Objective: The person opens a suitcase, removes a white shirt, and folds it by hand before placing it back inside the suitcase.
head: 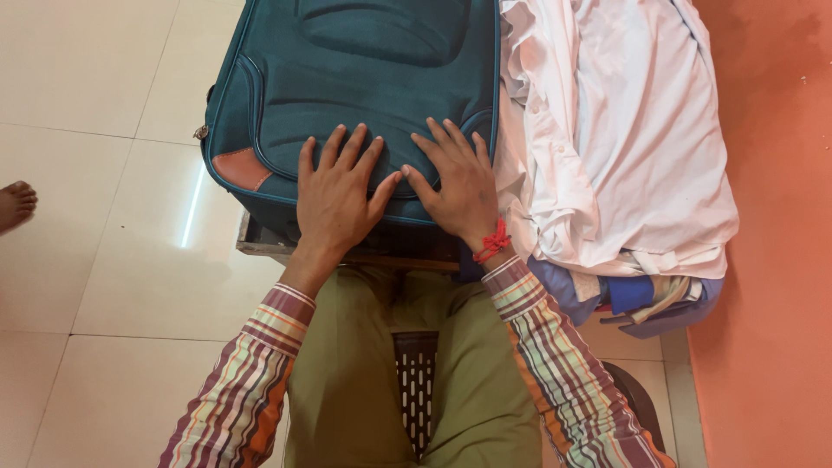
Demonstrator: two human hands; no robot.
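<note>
While you sat in the dark plastic chair (416, 381), both of your hands lay flat on the teal suitcase (347, 78), which sat directly ahead of you, past your knees, on a low stand (260, 244) over the tiled floor (95, 260). Your left hand (338, 195) was open, fingers spread, palm pressed on the near end of the case's soft top panel. Your right hand (459, 182), marked by a red thread (494, 241) at the wrist, was open too, splayed just beside the left one, thumbs nearly touching. Neither hand gripped anything; both simply rested on the fabric.

The suitcase's long axis ran straight away from your hands, its near short end under your palms and its far end beyond the picture's top edge. A tan corner patch (241, 169) sat just to the left of your left hand. Both hands were equally near the case, the right one close to its right edge.

Just to the right of your right hand lay a pile of folded clothes (615, 147), white shirts on top, touching the case's side. A bare foot (16, 204) of someone else showed well off to the left.
</note>
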